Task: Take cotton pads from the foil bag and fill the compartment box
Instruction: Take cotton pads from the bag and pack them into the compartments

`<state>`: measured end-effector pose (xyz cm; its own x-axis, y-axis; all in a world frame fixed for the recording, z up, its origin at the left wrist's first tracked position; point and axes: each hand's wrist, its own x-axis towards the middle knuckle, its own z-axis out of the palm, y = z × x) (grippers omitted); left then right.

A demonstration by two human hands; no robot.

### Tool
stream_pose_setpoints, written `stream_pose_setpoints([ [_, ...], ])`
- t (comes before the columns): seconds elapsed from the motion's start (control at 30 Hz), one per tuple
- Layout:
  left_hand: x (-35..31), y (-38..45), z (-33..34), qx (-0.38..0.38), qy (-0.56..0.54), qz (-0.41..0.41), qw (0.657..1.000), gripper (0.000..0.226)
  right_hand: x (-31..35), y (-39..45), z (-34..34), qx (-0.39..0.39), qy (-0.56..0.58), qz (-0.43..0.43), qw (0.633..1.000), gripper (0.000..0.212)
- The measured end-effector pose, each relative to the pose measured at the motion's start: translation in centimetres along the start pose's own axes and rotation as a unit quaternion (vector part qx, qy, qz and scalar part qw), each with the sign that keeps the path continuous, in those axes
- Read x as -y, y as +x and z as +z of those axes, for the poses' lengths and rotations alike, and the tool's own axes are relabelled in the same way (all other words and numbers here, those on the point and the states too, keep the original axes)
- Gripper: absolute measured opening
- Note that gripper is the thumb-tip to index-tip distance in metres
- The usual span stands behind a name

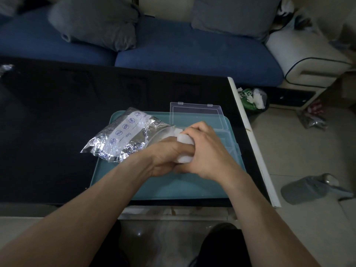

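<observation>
Both hands met over the teal tray [173, 187] on the black table [57, 112]. Left hand [165, 157] and right hand [208, 151] had fingers curled round a stack of white cotton pads [184, 149], gripped btwn them just beside the foil bag's [123, 135] open mouth (bag lay on its side, partly on the tray). Clear compartment box [231, 139] sat behind the right hand, lid [196, 114] open flat; contents couldn't be told.
</observation>
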<state>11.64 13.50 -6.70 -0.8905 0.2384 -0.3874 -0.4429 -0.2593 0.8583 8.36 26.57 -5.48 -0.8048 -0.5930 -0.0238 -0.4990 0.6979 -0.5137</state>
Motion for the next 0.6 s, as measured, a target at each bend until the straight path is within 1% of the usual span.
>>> stream_pose_setpoints([
  [0.07,-0.2,-0.1,-0.1,-0.003,-0.007,-0.011,1.0,0.017,0.2,-0.1,0.0,-0.004,0.027,-0.009,1.0,0.073],
  [0.1,-0.2,-0.1,-0.2,-0.009,-0.011,-0.016,1.0,0.015,0.1,-0.1,-0.1,0.007,0.037,-0.013,0.999,0.074],
  [0.13,-0.2,-0.1,-0.3,-0.018,-0.009,-0.022,1.0,0.014,0.0,-0.2,-0.3,0.028,0.052,-0.012,0.998,0.077],
  [0.2,0.1,0.1,-0.6,-0.05,0.03,-0.038,0.998,0.017,-0.7,-0.4,-1.1,0.096,0.097,0.012,0.991,0.082],
  [0.23,0.3,0.1,-0.8,-0.061,0.059,-0.048,0.995,0.019,-1.2,-0.4,-1.7,0.128,0.12,0.024,0.984,0.08],
  [0.27,0.4,0.1,-0.9,-0.056,0.083,-0.056,0.993,0.018,-1.7,-0.5,-2.2,0.149,0.143,0.029,0.978,0.075],
  [0.3,0.4,0.0,-0.9,-0.033,0.099,-0.061,0.993,0.017,-2.2,-0.5,-2.6,0.157,0.169,0.03,0.973,0.069],
  [0.37,0.3,-0.3,-1.0,0.027,0.116,-0.064,0.991,0.018,-3.0,-0.5,-3.1,0.156,0.23,0.028,0.96,0.058],
  [0.47,0.2,-0.6,-0.7,0.07,0.126,-0.06,0.988,0.019,-3.5,-0.5,-3.0,0.166,0.318,0.033,0.933,0.043],
  [0.57,0.1,-0.5,-0.3,0.088,0.102,-0.065,0.989,0.018,-4.0,-0.2,-2.5,0.136,0.299,0.02,0.944,0.027],
  [0.6,0.1,-0.6,-0.1,0.091,0.09,-0.069,0.989,0.016,-4.2,0.0,-2.5,0.117,0.315,0.019,0.942,0.024],
])
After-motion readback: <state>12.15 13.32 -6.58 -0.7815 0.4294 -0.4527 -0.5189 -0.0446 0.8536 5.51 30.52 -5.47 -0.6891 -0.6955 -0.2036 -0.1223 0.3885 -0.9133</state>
